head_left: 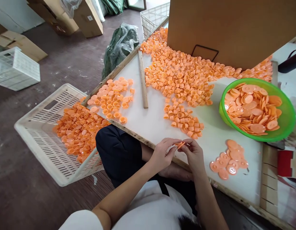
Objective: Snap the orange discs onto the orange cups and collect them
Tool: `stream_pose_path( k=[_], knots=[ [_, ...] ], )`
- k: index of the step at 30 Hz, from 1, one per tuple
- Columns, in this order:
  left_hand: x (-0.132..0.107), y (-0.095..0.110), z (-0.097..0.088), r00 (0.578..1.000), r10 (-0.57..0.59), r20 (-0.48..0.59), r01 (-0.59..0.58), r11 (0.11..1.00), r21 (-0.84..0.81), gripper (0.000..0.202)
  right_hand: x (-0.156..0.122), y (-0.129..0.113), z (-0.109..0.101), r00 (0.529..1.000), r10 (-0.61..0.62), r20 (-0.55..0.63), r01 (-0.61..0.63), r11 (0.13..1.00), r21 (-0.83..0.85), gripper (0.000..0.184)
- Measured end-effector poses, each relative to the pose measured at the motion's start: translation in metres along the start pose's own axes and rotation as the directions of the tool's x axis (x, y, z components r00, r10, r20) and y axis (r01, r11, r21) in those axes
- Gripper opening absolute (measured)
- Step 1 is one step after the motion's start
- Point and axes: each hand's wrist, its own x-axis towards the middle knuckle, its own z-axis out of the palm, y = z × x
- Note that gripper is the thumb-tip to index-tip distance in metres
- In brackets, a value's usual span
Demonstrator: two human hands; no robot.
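Observation:
My left hand (162, 154) and my right hand (193, 153) meet at the near edge of the white table (152, 123). Together their fingertips pinch a small orange cap and flat orange disc (180, 145). A large heap of orange caps (179, 76) covers the far side of the table. A smaller group of caps (183, 119) lies just beyond my hands. To the right of my right hand lies a small pile of orange discs (228, 159). A green bowl (285, 123) further right holds many more discs.
A white slatted crate (40, 134) with orange pieces stands left of my lap. More orange caps (112, 99) lie on the table's left part, beside a wooden stick (142, 80). A big cardboard box (234, 28) stands at the back. Cardboard boxes and another white crate (15, 68) are on the floor.

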Motion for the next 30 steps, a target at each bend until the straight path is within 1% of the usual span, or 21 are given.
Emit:
stream_pose_path(
  k=[4, 6, 7, 9, 10, 11, 13, 15, 19, 22, 27, 30],
  knots=[
    [-0.004, 0.006, 0.002, 0.996, 0.089, -0.015, -0.089, 0.996, 0.019, 0.030, -0.005, -0.002, -0.001, 0.998, -0.067, 0.011, 0.068, 0.997, -0.043, 0.017],
    [-0.005, 0.007, 0.003, 0.991, 0.128, -0.025, -0.128, 0.991, 0.025, 0.030, -0.007, -0.003, -0.002, 0.995, -0.098, 0.034, 0.101, 0.991, -0.085, 0.022],
    [-0.005, 0.007, 0.004, 0.990, 0.139, -0.036, -0.138, 0.990, 0.024, 0.027, -0.008, -0.004, -0.003, 0.993, -0.107, 0.059, 0.113, 0.988, -0.106, 0.026],
    [-0.006, 0.006, 0.005, 0.989, 0.137, -0.053, -0.136, 0.991, 0.008, 0.018, -0.010, -0.004, -0.005, 0.985, -0.131, 0.115, 0.146, 0.980, -0.135, 0.031],
    [-0.006, 0.006, 0.005, 0.991, 0.124, -0.055, -0.125, 0.992, -0.009, 0.016, -0.011, -0.005, -0.006, 0.979, -0.150, 0.139, 0.170, 0.976, -0.139, 0.030],
    [-0.006, 0.006, 0.005, 0.993, 0.106, -0.053, -0.108, 0.994, -0.034, 0.017, -0.012, -0.005, -0.006, 0.972, -0.178, 0.151, 0.198, 0.971, -0.132, 0.029],
    [-0.007, 0.006, 0.004, 0.996, 0.074, -0.045, -0.078, 0.993, -0.086, 0.027, -0.013, -0.006, -0.007, 0.958, -0.242, 0.153, 0.258, 0.961, -0.097, 0.026],
    [-0.007, 0.006, 0.003, 0.997, 0.070, -0.028, -0.073, 0.990, -0.123, 0.033, -0.015, -0.008, -0.008, 0.948, -0.279, 0.152, 0.293, 0.953, -0.077, 0.025],
    [-0.006, 0.007, -0.001, 0.995, 0.096, -0.017, -0.097, 0.985, -0.143, 0.024, -0.017, -0.012, -0.006, 0.938, -0.311, 0.154, 0.335, 0.927, -0.169, 0.018],
    [-0.001, 0.007, -0.002, 0.999, 0.048, -0.021, -0.051, 0.987, -0.155, 0.023, -0.016, -0.015, -0.001, 0.943, -0.314, 0.114, 0.332, 0.919, -0.212, 0.016],
    [0.004, 0.002, -0.001, 0.999, -0.044, 0.001, 0.043, 0.968, -0.246, 0.027, -0.013, -0.019, 0.005, 0.961, -0.262, 0.087, 0.271, 0.955, -0.118, 0.023],
    [0.002, 0.000, 0.002, 0.997, -0.069, -0.022, 0.060, 0.962, -0.267, 0.026, -0.015, -0.020, 0.006, 0.976, -0.205, 0.072, 0.213, 0.966, -0.144, 0.019]
  ],
)
